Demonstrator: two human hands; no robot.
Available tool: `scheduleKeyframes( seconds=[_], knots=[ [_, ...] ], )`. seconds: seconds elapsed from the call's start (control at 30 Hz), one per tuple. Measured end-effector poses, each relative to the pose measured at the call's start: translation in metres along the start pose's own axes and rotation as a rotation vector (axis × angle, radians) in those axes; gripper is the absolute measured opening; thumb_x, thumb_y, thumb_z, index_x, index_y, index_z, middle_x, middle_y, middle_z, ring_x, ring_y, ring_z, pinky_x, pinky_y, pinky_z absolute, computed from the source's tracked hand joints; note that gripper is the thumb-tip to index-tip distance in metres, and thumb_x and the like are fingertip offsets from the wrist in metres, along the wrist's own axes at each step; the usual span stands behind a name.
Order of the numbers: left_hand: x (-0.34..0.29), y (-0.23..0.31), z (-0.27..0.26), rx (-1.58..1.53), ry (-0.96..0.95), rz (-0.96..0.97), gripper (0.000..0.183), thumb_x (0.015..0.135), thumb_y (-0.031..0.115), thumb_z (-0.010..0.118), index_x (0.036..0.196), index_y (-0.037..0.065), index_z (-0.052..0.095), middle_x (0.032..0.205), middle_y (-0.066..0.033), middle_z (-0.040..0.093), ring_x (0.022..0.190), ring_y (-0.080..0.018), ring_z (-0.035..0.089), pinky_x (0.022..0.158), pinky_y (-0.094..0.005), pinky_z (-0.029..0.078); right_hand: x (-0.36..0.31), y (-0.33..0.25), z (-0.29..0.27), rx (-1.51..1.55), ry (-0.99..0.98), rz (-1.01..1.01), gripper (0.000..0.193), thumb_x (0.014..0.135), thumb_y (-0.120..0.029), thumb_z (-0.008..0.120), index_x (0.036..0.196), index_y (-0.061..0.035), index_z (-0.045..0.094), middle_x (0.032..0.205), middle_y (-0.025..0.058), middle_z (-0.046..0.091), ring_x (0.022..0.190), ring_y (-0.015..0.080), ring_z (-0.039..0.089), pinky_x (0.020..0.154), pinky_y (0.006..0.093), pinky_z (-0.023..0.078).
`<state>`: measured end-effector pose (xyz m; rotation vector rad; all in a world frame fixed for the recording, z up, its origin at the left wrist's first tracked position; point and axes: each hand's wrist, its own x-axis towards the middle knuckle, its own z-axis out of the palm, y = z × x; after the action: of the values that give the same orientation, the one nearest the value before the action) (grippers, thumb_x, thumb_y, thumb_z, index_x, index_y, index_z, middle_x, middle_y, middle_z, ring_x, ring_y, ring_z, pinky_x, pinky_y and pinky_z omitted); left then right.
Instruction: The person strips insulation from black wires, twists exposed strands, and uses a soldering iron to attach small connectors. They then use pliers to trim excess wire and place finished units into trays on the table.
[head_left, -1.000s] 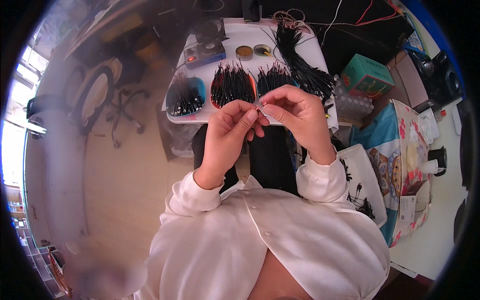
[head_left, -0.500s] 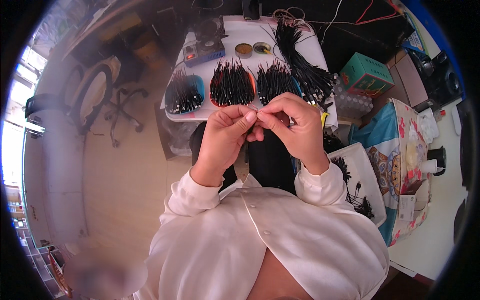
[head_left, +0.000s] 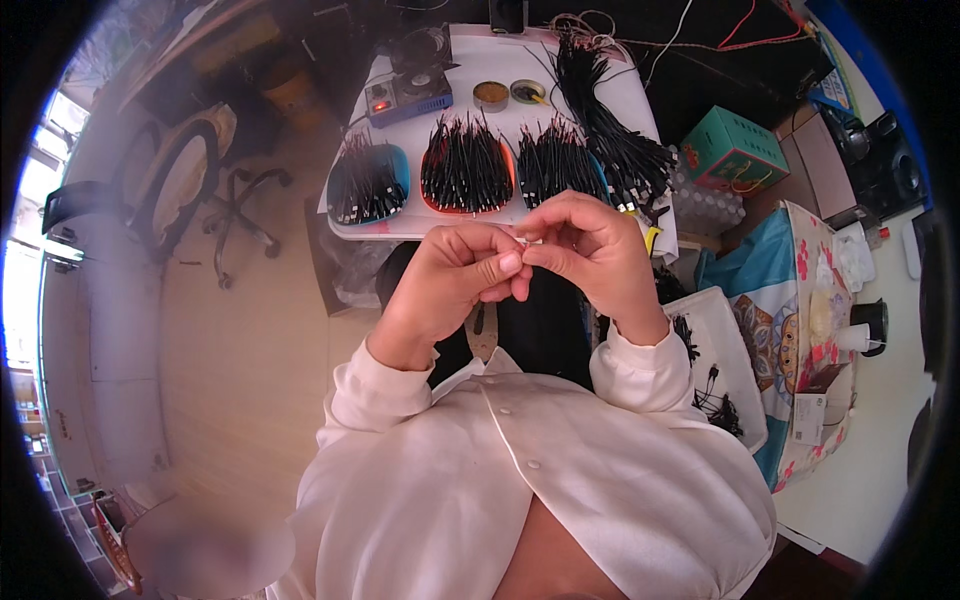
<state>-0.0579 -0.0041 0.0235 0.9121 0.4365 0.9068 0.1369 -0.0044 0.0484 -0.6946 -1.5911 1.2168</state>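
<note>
In front of my chest, both hands meet just off the table's near edge. My left hand [head_left: 462,268] pinches a thin wire end [head_left: 528,240] between thumb and bent fingers. From the other side, my right hand [head_left: 588,245] has thumb and forefinger closed at the same spot. Fingertips hide most of the wire. Beyond them, bundles of short black cables with bare reddish tips lie in a blue tray [head_left: 403,160], an orange tray [head_left: 512,158] and another blue tray partly behind my right hand. A long bunch of black cables [head_left: 600,110] lies at the table's right.
At the back of the white table [head_left: 470,60] stand a small blue-grey device [head_left: 405,104] with a red light and two round tins [head_left: 490,95]. A yellow-handled tool [head_left: 652,238] sits at the right edge. A white bin [head_left: 745,340] holds black cables. A wheeled chair [head_left: 240,220] stands left.
Both hands have lowered slightly toward me, and the fingertips have shifted on the wire. My right hand's fingers are raised a little more. The trays stay where they were.
</note>
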Motion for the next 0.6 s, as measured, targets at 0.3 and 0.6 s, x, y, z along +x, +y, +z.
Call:
scheduleKeyframes(
  seconds=[0.3, 0.6],
  knots=[
    [0.000, -0.013, 0.004, -0.296, -0.062, 0.069, 0.010, 0.094, 0.008, 0.060, 0.097, -0.001, 0.063, 0.085, -0.0107, 0.065, 0.071, -0.0142, 0.060, 0.059, -0.0235, 0.045, -0.005, 0.018, 0.014, 0.536, 0.062, 0.106, 0.008, 0.087, -0.002, 0.068, 0.090, 0.0026, 0.062, 0.087, 0.0071, 0.062, 0.074, 0.0141, 0.064, 0.067, 0.0238, 0.052],
    [-0.011, -0.007, 0.006, 0.079, 0.083, 0.115, 0.012, 0.092, 0.007, 0.062, 0.097, -0.003, 0.065, 0.084, -0.0130, 0.067, 0.065, -0.0138, 0.060, 0.053, -0.0216, 0.045, -0.008, 0.011, 0.015, 0.246, 0.113, -0.011, 0.010, 0.088, -0.005, 0.068, 0.090, 0.0012, 0.061, 0.087, 0.0062, 0.060, 0.074, 0.0115, 0.059, 0.069, 0.0226, 0.049]
  ],
)
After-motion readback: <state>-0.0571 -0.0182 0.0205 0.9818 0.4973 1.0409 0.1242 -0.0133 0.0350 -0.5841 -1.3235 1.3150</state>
